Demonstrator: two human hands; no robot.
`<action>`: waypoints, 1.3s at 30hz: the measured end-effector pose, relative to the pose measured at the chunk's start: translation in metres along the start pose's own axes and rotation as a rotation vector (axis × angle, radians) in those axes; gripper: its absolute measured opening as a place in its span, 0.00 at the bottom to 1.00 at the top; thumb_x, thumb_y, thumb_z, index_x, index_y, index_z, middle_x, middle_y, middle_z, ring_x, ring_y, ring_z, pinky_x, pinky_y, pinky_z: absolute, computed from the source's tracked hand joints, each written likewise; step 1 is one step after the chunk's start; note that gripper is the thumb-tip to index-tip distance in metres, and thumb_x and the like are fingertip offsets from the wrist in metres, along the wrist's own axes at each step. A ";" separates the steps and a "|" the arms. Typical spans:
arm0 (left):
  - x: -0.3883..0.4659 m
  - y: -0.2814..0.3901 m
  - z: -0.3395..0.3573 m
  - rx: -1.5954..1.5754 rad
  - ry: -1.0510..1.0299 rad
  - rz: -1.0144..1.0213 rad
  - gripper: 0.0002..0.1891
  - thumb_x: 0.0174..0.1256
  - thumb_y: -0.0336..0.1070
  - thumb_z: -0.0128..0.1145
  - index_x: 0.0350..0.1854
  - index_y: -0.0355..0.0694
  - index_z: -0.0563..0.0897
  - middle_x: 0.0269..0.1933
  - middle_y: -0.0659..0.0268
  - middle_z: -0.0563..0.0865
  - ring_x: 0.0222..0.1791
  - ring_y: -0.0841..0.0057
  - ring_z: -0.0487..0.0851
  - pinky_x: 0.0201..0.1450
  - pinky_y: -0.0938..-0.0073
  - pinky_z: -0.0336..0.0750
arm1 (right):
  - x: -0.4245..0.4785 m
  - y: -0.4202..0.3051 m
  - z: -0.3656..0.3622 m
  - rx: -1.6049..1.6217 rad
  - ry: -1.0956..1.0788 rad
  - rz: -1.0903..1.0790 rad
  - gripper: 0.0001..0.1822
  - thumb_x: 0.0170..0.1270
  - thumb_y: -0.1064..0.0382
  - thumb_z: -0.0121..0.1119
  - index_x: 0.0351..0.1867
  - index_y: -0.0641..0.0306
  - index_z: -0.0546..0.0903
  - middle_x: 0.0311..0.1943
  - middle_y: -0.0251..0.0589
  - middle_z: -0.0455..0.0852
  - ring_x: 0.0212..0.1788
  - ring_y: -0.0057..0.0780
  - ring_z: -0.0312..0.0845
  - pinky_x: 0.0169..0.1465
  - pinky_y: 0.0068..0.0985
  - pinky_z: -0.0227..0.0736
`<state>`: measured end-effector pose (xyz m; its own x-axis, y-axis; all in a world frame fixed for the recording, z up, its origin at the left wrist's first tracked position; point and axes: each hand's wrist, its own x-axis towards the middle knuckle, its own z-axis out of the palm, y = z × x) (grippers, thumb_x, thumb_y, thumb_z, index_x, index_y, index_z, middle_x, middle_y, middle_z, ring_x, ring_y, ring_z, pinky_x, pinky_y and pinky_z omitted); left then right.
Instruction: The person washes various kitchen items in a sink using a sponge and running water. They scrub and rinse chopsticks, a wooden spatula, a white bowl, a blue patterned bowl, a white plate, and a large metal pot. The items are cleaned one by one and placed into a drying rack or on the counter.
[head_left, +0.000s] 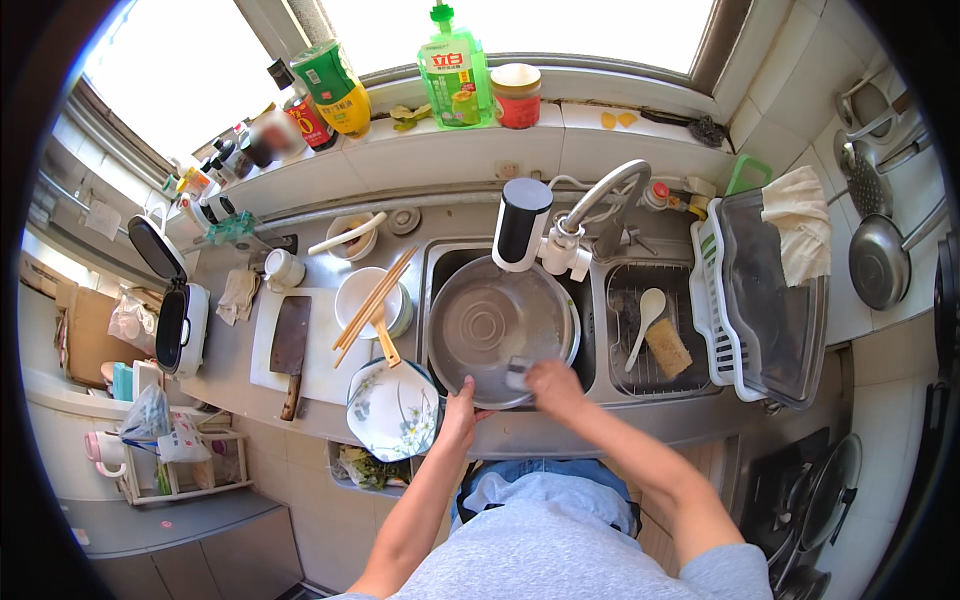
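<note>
A wide grey metal basin (480, 315) rests in the left sink bowl, beneath the faucet filter (521, 225). My left hand (463, 412) grips its near rim, thumb on the inside. Against the inner wall at the near right, my right hand (555, 386) holds a small grey-and-white scrubbing pad (517, 371), partly covered by the fingers. Just left of the basin is a stack of floral plates (394, 409). Behind them, wooden chopsticks (375, 307) and a wooden-handled utensil (385, 337) lie across white bowls (356, 289).
In the right sink bowl, a white spoon (646, 322) and a tan sponge (667, 349) lie on a wire rack. A cleaver (290, 345) rests on the white cutting board (330, 337). A lidded dish rack (772, 300) stands at right. Bottles, including green detergent (455, 79), line the windowsill.
</note>
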<state>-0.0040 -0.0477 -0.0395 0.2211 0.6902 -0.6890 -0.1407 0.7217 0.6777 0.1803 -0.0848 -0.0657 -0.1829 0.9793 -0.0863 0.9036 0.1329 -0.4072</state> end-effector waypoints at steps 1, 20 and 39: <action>0.002 -0.001 0.001 -0.015 0.006 0.003 0.19 0.68 0.46 0.40 0.53 0.36 0.66 0.47 0.58 0.77 0.43 0.67 0.79 0.39 0.66 0.78 | -0.003 -0.022 0.005 0.206 0.091 -0.017 0.17 0.39 0.74 0.49 0.34 0.65 0.81 0.40 0.45 0.81 0.47 0.41 0.74 0.51 0.33 0.68; 0.003 0.005 -0.017 0.100 -0.101 -0.069 0.19 0.67 0.38 0.38 0.56 0.35 0.61 0.50 0.54 0.74 0.46 0.64 0.78 0.40 0.65 0.79 | 0.001 0.007 0.008 0.073 -0.095 -0.141 0.22 0.44 0.73 0.53 0.46 0.61 0.76 0.50 0.47 0.75 0.50 0.43 0.72 0.53 0.32 0.67; 0.013 0.049 -0.041 0.250 -0.166 -0.249 0.18 0.61 0.38 0.44 0.49 0.30 0.69 0.44 0.55 0.79 0.42 0.67 0.79 0.40 0.71 0.79 | -0.001 0.050 -0.034 -0.366 0.259 -0.570 0.07 0.46 0.65 0.50 0.26 0.62 0.77 0.30 0.39 0.80 0.38 0.31 0.75 0.46 0.26 0.66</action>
<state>-0.0475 -0.0012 -0.0262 0.3753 0.4629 -0.8030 0.1718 0.8166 0.5510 0.2387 -0.0745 -0.0553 -0.6073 0.7416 0.2850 0.7754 0.6314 0.0092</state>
